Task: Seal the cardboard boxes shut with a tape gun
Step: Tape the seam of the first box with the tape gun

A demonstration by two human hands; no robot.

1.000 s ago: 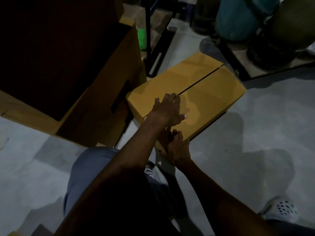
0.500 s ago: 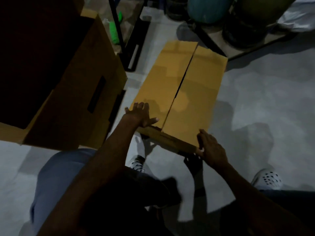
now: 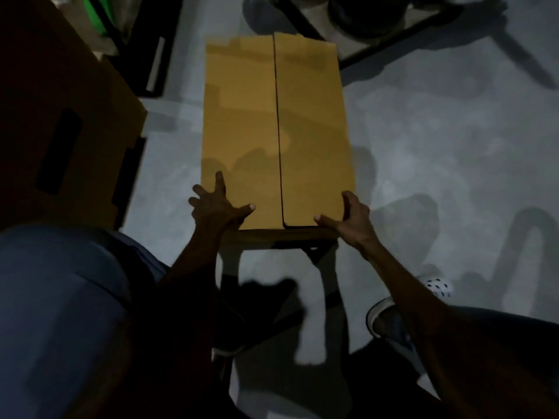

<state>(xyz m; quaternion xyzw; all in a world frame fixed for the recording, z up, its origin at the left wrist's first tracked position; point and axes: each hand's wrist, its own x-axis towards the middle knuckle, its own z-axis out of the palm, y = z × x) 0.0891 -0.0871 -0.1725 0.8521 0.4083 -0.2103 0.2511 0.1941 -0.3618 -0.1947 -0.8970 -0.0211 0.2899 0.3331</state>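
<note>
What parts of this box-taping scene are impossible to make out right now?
Head view:
- Tape gun: none in frame.
- Yellow-brown cardboard box: near side lost in shadow.
- Large brown carton: cut off by the left edge, dark.
- Round objects at the top: cropped, unidentifiable.

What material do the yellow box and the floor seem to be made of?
Box: most likely cardboard with a matte tan finish; two thin flat flaps meet at a straight centre seam. Floor: probably concrete, grey, mottled and dull, with no tile joints visible. The dim light leaves finer texture unclear.
</note>
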